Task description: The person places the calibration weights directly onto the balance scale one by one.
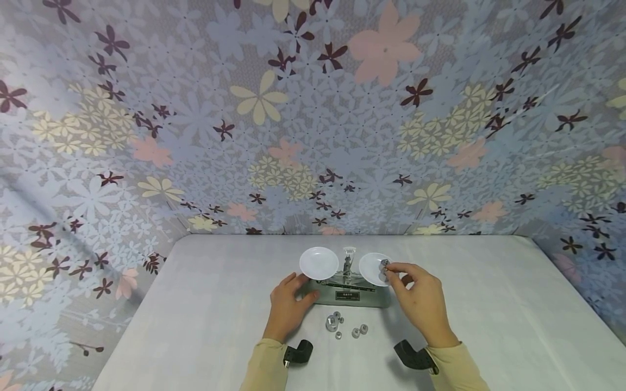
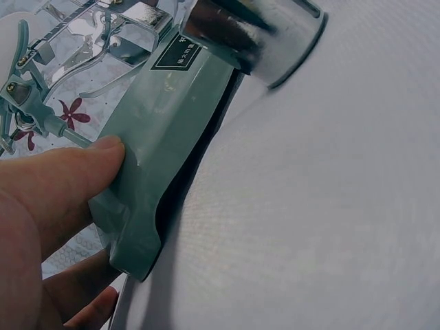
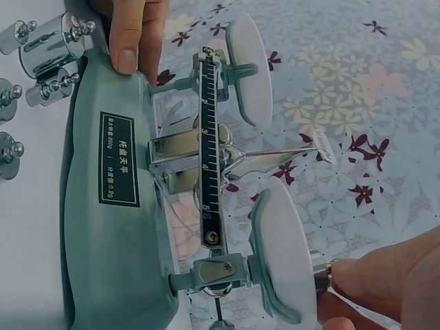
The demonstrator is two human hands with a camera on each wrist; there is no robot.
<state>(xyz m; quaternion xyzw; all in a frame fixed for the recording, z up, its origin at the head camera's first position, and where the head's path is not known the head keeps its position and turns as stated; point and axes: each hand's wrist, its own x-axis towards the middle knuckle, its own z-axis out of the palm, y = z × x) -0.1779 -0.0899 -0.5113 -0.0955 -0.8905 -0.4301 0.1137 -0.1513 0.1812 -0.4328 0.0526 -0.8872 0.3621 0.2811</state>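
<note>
A green tray balance (image 1: pixel 379 300) stands on the table with two white pans. My left hand (image 1: pixel 287 307) grips the left end of its base. In the left wrist view the thumb (image 2: pixel 103 161) presses the green base (image 2: pixel 161 124) on one side, with fingers round the other. My right hand (image 1: pixel 423 301) is over the right pan (image 1: pixel 368 266), pinching a small metal weight by its knob between thumb and fingertips. In the right wrist view this weight (image 3: pixel 320 271) is at the pan's face, partly hidden behind the rim. Nothing lies on the left pan (image 1: pixel 319 263).
Several metal weights stand in front of the balance, the largest weight (image 1: pixel 332 324) to the left and a smaller weight (image 1: pixel 356 333) to the right. Behind the white table (image 1: pixel 220 304) rises a flower-patterned backdrop (image 1: pixel 337 141). The balance's pointer scale (image 1: pixel 349 251) stands between the pans.
</note>
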